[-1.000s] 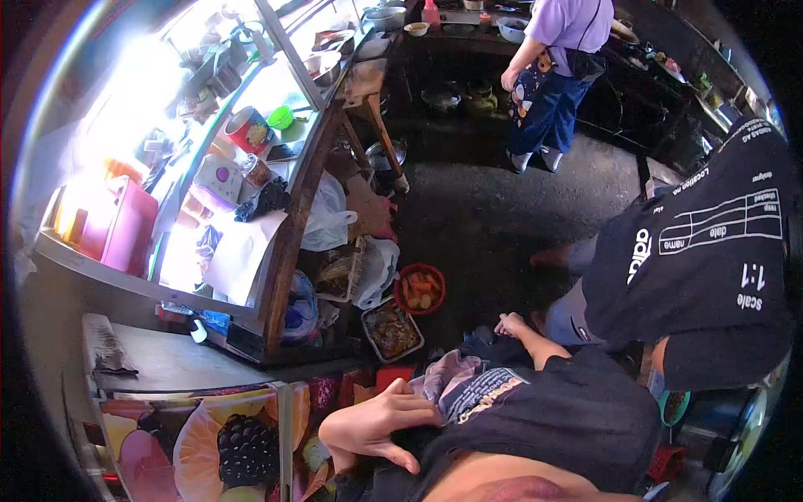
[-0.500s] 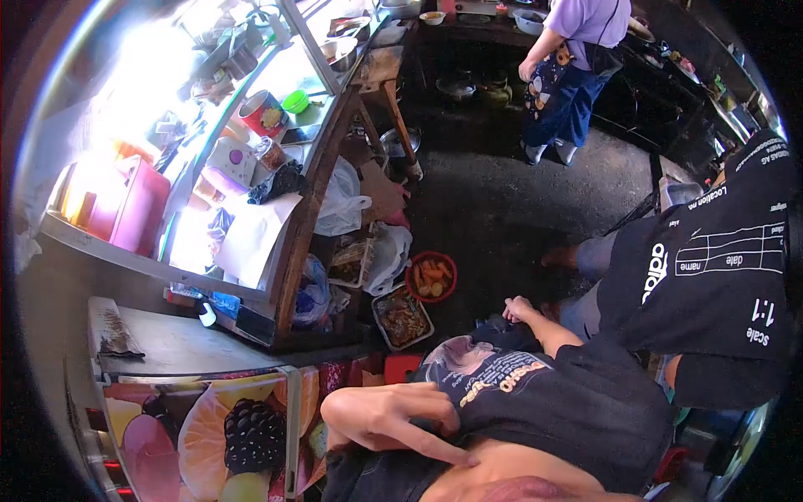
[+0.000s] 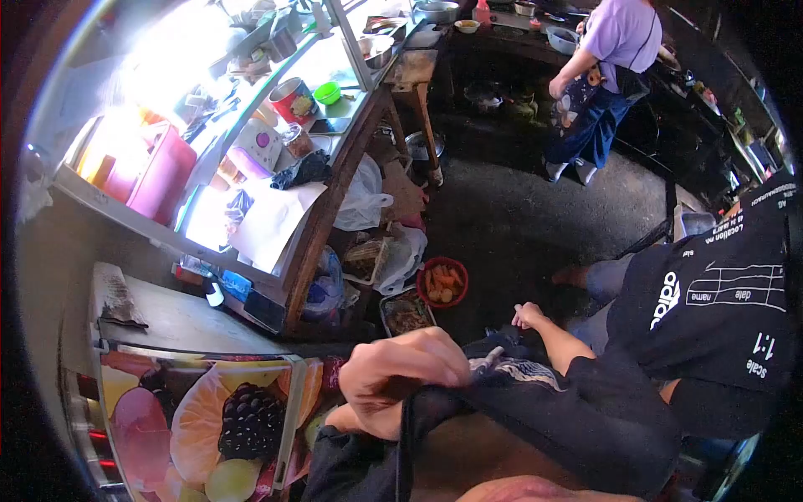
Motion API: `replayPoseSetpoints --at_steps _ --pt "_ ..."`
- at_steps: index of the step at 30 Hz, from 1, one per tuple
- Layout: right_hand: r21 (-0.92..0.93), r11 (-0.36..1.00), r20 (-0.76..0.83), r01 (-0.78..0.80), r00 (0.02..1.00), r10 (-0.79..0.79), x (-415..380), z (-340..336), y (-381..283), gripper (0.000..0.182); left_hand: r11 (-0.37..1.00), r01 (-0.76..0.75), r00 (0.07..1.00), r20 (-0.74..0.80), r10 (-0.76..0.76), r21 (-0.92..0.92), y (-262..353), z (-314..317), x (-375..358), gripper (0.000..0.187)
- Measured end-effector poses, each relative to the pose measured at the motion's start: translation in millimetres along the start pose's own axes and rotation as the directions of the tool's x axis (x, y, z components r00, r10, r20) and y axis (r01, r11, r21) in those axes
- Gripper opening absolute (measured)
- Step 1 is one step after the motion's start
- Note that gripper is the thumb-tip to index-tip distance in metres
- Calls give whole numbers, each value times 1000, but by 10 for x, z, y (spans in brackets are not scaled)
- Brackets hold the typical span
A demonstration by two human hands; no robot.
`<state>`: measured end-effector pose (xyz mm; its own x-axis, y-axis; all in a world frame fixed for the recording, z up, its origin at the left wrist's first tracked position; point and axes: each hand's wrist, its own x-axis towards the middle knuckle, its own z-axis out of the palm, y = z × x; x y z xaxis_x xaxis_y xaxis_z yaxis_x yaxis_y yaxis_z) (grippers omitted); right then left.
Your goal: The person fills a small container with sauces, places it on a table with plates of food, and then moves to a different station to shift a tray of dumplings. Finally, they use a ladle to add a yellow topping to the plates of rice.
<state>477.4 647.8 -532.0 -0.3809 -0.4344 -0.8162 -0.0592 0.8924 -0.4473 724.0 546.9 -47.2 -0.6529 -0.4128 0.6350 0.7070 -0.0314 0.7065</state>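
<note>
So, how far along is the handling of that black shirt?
Already done: the left hand has the neckline of the black shirt pinched and pulled up. In hand: that bunched fabric. Left: the neckline is not yet let go or lying flat; how much more, I can't tell. The right hand is off the neckline; whether it holds anything is unclear.

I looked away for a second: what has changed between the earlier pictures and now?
The left hand, with fingers extended before, has closed on the neckline of the black shirt and drawn it away from the chest. The view has swung a little left. The right hand stays stretched forward, the red basket is still on the floor, and the person in purple still stands.
</note>
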Motion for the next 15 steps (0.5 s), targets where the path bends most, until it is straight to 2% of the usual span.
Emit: replayPoseSetpoints --at_steps 2,3,5,9,10,13,14,15 --pt "6 1000 3 27 1000 -27 -54 -14 -49 53 979 138 963 253 -97 -149 -40 -87 -11 17" --pt "1 1000 6 18 1000 -18 -126 -26 -98 54 954 220 915 382 -129 -205 -43 -115 0 19" --pt "3 1000 -15 20 1000 -20 -217 -24 -127 53 881 336 870 468 -155 -334 -73 -67 -130 29" --pt "36 999 -44 5 999 -4 -248 40 -47 48 897 326 777 625 -74 -300 22 -44 -230 33" --pt "52 999 -43 -11 999 13 -253 49 -24 45 886 337 721 693 -25 -319 -63 -144 -373 43" --pt "62 998 -46 -30 998 33 -252 93 77 41 877 367 716 696 -53 -311 -27 -242 -459 33" --pt "54 998 -46 -42 998 45 -198 118 127 41 880 342 765 641 -58 -329 4 -209 -393 27" --pt "51 997 -50 -55 997 58 -171 141 167 41 876 351 765 641 -64 -331 -9 -255 -426 25"
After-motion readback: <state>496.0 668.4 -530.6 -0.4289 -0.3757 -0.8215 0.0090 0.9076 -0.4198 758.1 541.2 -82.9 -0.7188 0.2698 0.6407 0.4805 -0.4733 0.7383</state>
